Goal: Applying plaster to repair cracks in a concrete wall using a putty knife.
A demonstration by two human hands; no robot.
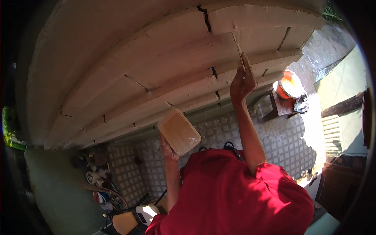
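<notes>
My left hand (167, 149) grips the side of a beige rectangular plastic tub (179, 131), tilted a little, with a white smear near one corner. Pale residue marks the fingers. Raised higher on the right, my right hand (243, 81) is closed round a putty knife (237, 44), seen nearly edge-on. Its thin blade tip meets, or comes very close to, the lower edge of a raised band on the pale wall surface (172, 51). Dark cracks and joints run across the stepped bands, including a wide crack (204, 18) left of the blade.
An orange-and-white bucket (289, 85) stands on a small brown stool (282, 103) at the right. Tools and cans (98, 178) crowd the lower left, near a chair (124, 222). Checkered tiles (282, 137) cover the floor; my shoe (230, 146) shows below the wall.
</notes>
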